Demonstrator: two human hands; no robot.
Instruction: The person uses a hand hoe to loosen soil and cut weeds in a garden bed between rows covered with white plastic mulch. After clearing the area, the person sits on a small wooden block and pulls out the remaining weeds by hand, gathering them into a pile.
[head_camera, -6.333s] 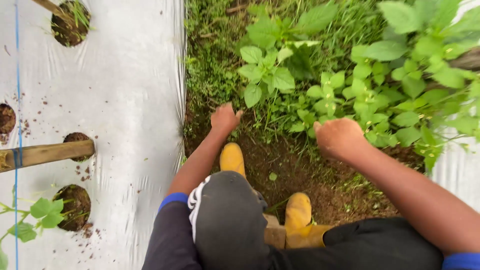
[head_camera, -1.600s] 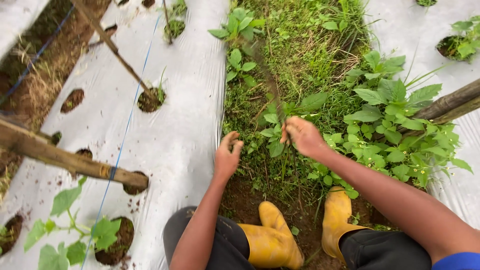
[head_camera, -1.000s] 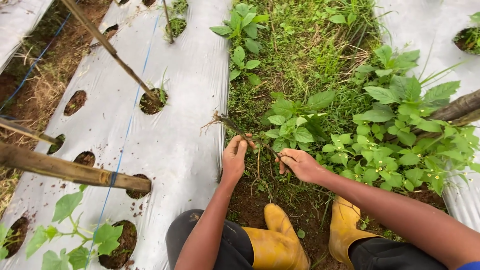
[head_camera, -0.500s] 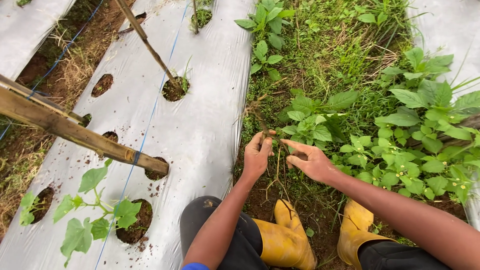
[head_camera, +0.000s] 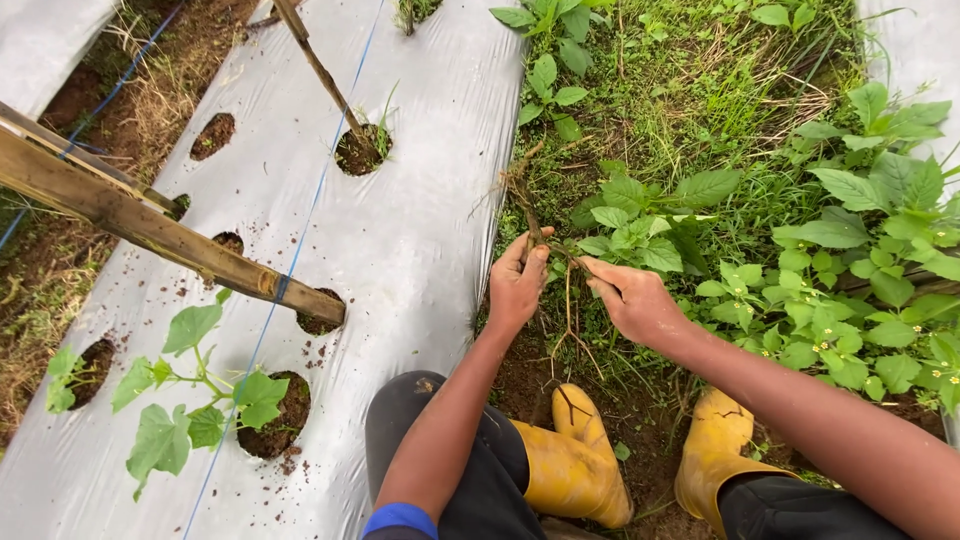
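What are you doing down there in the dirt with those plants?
A person in yellow rubber boots crouches in the weedy strip beside a bed covered in silver plastic sheet. The left hand grips a thin brown uprooted weed stem, its stringy roots pointing up. The right hand pinches the same stem lower down, next to the leafy green weeds. A bamboo pole slants over the sheet's planting holes.

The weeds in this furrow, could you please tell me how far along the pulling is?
Done: bare soil shows around the yellow boots. In hand: the left hand grips an uprooted weed stem, roots up, and the right hand pinches its lower end. Left: leafy weeds and grass fill the furrow ahead.
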